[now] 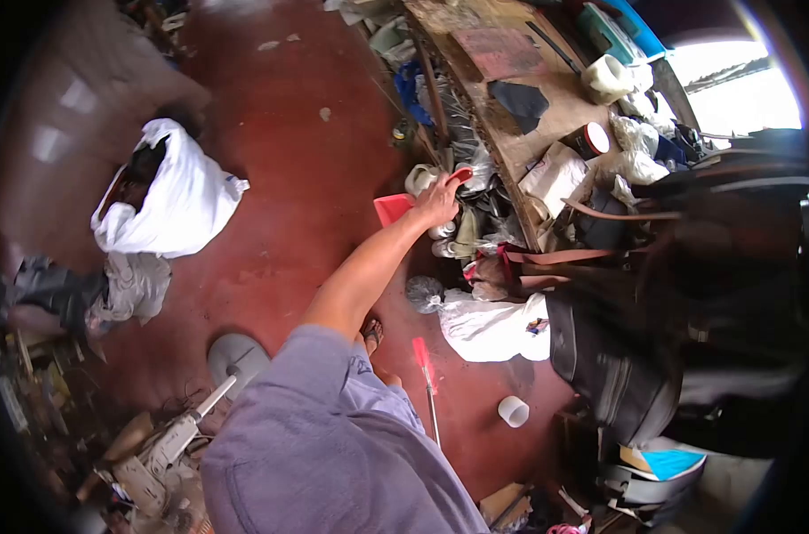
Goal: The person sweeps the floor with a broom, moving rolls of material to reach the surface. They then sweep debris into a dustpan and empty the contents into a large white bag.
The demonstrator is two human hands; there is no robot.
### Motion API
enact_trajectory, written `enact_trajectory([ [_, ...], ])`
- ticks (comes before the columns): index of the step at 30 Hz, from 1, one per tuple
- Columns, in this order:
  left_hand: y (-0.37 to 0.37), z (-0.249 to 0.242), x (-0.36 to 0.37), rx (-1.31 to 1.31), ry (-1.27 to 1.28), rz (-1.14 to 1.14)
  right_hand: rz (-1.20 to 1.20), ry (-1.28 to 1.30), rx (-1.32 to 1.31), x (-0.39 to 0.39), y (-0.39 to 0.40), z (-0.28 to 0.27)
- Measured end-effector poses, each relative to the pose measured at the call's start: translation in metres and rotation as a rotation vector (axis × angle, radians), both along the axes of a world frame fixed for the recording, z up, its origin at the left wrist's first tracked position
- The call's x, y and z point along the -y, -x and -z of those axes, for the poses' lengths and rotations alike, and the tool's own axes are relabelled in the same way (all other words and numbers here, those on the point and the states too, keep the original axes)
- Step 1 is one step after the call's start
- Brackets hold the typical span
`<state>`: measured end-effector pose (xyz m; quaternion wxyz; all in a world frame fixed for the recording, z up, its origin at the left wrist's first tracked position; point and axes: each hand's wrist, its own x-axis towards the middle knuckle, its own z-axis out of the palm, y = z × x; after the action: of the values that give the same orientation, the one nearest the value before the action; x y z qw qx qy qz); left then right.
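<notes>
My left hand (437, 201) reaches out over the floor beside the cluttered wooden workbench, fingers closed on a red dustpan (391, 209). Its flat pan shows on one side of the hand and the end of its handle on the other. Close by are white bottles (442, 240) and plastic bags under the bench edge. My right hand is out of view. A red-ended tool with a thin metal shaft (422, 354) stands near my foot, its lower part hidden behind my shirt.
The workbench (560, 107) holds scraps, a tape roll (606, 78) and a dark jar (587, 141). A white sack (177, 205) stands at left. Black bags (618, 374) hang at right. A white cup (513, 411) and a fan's round base (235, 356) rest on the red floor.
</notes>
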<state>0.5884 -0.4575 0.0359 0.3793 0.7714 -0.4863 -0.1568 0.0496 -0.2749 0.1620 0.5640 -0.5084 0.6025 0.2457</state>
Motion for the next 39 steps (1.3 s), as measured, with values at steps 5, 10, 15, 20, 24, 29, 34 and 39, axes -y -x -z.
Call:
enact_trajectory([
  [5,-0.039,0.014,0.1,0.141,-0.26,0.113,0.075,-0.033,-0.074,0.044,-0.074,-0.013],
  [10,-0.053,0.07,0.133,0.211,-0.392,0.292,0.127,-0.085,-0.123,0.069,-0.118,-0.017],
  [15,-0.055,0.113,0.127,-0.055,-0.192,0.454,0.146,-0.12,-0.125,0.078,-0.134,-0.02],
  [20,-0.06,0.072,0.055,-0.132,-0.128,0.319,0.124,-0.13,-0.087,0.073,-0.122,-0.023],
  [24,-0.07,0.015,-0.045,-0.177,-0.116,0.096,0.074,-0.13,-0.035,0.056,-0.088,-0.025],
  [29,-0.041,-0.054,-0.199,-0.126,-0.008,-0.373,-0.037,-0.137,0.048,0.025,-0.025,-0.023],
  [34,0.047,-0.109,-0.333,-0.126,0.156,-0.738,-0.155,-0.126,0.116,0.006,0.002,-0.033],
  [39,0.119,-0.112,-0.43,-0.024,0.032,-1.091,-0.707,0.417,0.32,0.044,-0.069,0.018],
])
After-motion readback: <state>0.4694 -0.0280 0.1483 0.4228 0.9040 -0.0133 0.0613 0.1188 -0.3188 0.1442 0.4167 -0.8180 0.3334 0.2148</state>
